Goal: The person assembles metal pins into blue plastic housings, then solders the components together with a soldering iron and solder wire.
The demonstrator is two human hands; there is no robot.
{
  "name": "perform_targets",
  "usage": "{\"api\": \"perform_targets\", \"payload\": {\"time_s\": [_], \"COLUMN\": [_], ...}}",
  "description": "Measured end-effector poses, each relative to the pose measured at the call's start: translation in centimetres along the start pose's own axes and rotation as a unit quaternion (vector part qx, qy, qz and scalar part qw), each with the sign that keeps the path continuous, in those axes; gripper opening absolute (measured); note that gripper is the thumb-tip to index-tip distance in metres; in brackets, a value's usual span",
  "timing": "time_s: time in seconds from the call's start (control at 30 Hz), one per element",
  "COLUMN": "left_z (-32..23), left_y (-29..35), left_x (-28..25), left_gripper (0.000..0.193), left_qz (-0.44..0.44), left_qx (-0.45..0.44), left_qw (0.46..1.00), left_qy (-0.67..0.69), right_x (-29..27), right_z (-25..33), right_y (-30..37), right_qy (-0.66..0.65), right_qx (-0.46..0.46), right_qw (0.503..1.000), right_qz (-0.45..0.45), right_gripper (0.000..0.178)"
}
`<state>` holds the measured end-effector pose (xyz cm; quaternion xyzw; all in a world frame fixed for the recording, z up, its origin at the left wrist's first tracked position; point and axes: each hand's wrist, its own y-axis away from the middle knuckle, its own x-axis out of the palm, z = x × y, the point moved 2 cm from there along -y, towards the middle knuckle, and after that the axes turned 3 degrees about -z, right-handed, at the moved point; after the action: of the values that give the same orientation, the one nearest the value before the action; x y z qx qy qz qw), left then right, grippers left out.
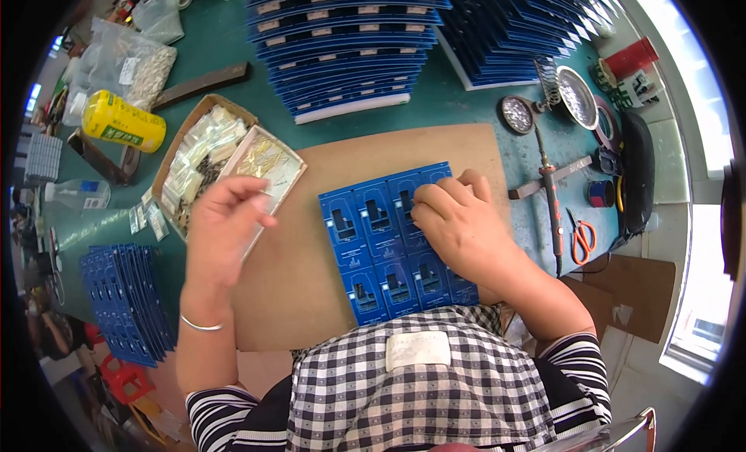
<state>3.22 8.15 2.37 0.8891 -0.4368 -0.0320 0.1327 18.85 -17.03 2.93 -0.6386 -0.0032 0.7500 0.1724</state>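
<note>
A blue panel of joined circuit boards (377, 244), with black parts on its sections, lies flat on a brown board in front of me. My right hand (464, 228) rests over the panel's upper right part. Its fingers are curled down and pinched at the surface, and their tips hide whatever they hold. My left hand (231, 226) is raised beside a small pale box with thin gold-coloured pins (266, 158). Its thumb and forefinger come close together in a pinch; anything between them is too small to make out.
Tall stacks of blue circuit boards (350, 55) stand at the back, and another stack (124, 296) at the left. A carton of small bagged parts (203, 145) adjoins the pin box. A soldering iron (552, 211), orange-handled scissors (582, 238) and a metal dish (576, 97) lie right; a yellow bottle (124, 122) left.
</note>
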Motion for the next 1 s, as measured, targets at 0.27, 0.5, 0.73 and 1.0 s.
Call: {"api": "perform_targets", "payload": {"time_s": [0.27, 0.5, 0.73, 1.0], "left_z": [2.1, 3.5, 3.6, 4.3], "left_y": [4.7, 5.3, 5.5, 6.2], "left_x": [6.4, 7.3, 8.3, 9.4], "left_gripper": [0.017, 0.021, 0.027, 0.015], "left_qz": [0.16, 0.158, 0.168, 0.21], "left_qx": [-0.133, -0.101, -0.058, 0.009], "left_qw": [0.973, 0.977, 0.981, 0.977], "left_qy": [0.097, 0.098, 0.075, 0.043], "right_x": [0.6, 0.0, -0.8, 0.8], "right_z": [-0.4, 1.6, 2.8, 3.8], "right_y": [0.9, 2.4, 2.0, 2.5], "right_qy": [0.025, 0.091, -0.101, -0.464], "right_qx": [-0.017, 0.047, 0.095, 0.143], "right_qw": [0.998, 0.994, 0.988, 0.864], "right_qz": [-0.049, -0.046, -0.071, -0.136], "right_gripper": [0.015, 0.026, 0.032, 0.011]}}
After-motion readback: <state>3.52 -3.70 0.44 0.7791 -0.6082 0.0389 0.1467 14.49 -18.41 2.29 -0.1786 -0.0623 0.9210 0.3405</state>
